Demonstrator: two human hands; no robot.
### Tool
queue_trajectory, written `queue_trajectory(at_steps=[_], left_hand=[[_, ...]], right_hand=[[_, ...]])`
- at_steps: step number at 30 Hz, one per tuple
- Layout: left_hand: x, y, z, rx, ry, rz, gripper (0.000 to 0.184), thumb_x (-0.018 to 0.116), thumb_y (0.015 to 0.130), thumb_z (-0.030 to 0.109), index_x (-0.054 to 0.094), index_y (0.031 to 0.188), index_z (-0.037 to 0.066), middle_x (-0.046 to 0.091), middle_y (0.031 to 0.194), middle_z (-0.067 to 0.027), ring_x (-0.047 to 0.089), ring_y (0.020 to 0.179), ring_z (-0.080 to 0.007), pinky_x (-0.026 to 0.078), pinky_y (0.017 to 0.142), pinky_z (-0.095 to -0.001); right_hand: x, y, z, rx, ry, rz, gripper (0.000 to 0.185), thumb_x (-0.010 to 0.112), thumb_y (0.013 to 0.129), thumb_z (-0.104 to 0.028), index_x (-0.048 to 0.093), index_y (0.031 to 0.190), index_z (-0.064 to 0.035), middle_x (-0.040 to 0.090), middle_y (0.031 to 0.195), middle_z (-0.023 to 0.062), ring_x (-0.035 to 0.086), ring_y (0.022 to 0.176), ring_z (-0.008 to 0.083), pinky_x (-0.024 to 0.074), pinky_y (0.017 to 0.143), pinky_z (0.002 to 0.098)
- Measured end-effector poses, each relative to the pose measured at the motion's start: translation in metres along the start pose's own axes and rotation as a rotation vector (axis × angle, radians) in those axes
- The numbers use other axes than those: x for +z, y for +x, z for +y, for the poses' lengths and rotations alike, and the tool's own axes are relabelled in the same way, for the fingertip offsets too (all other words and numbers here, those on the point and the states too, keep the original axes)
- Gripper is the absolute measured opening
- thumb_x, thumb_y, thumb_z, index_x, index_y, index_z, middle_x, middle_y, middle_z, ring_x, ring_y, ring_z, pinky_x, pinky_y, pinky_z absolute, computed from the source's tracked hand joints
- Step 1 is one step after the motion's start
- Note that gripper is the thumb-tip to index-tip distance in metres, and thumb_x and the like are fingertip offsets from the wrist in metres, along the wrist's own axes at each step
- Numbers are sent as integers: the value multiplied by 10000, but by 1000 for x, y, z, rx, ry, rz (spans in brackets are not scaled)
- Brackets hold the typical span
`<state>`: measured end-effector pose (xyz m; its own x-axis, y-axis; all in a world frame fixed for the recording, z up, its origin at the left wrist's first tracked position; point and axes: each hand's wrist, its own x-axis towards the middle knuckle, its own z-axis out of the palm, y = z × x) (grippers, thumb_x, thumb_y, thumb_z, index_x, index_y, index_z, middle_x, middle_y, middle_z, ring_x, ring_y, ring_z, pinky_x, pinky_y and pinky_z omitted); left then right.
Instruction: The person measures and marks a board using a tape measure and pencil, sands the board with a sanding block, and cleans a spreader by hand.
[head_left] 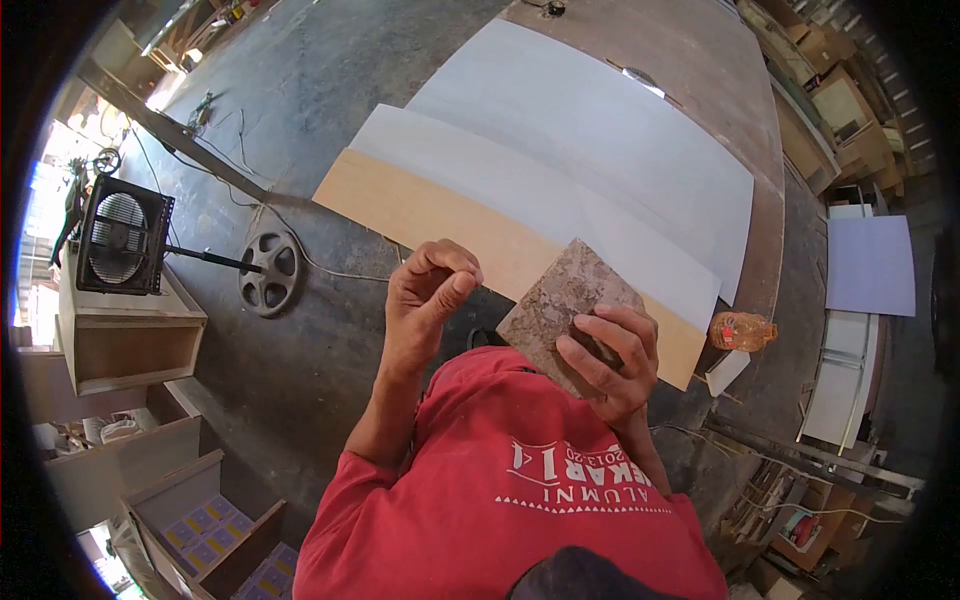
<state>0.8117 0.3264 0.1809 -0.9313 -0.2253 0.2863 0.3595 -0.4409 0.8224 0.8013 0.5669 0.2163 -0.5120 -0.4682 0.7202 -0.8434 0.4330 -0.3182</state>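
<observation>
My right hand [622,362] grips a squarish, mottled brown slab [568,290] with a rough, stained surface, its fingers spread over the near right side. The slab is tilted with one corner pointing away from me, in front of my red shirt. Raised to the left of it, apart from the slab, my left hand [428,300] is closed in a pinch, thumb against the curled fingers. Whatever it may hold is too small to make out. Beyond both hands lies a light wood-coloured panel strip [440,212], with white sheets [600,130] behind it.
A fan [122,235] on a pole with a round wheel-like base [270,273] stands at the left, a cable trailing from it. An orange-tinted plastic bottle [742,331] is right of the panels. Wooden boxes [140,345] stand at the left, wood scraps at the right.
</observation>
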Motion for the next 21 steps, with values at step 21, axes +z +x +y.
queue_trajectory(at_steps=[21], left_hand=[[1,3,16,8,247,-476,148,772,768,26,731,910,45,672,891,-77,614,871,-187,484,755,-305]], right_hand=[[4,-8,-6,546,902,-54,172,655,893,-7,691,1061,-26,661,1011,137,645,892,197,535,755,303]])
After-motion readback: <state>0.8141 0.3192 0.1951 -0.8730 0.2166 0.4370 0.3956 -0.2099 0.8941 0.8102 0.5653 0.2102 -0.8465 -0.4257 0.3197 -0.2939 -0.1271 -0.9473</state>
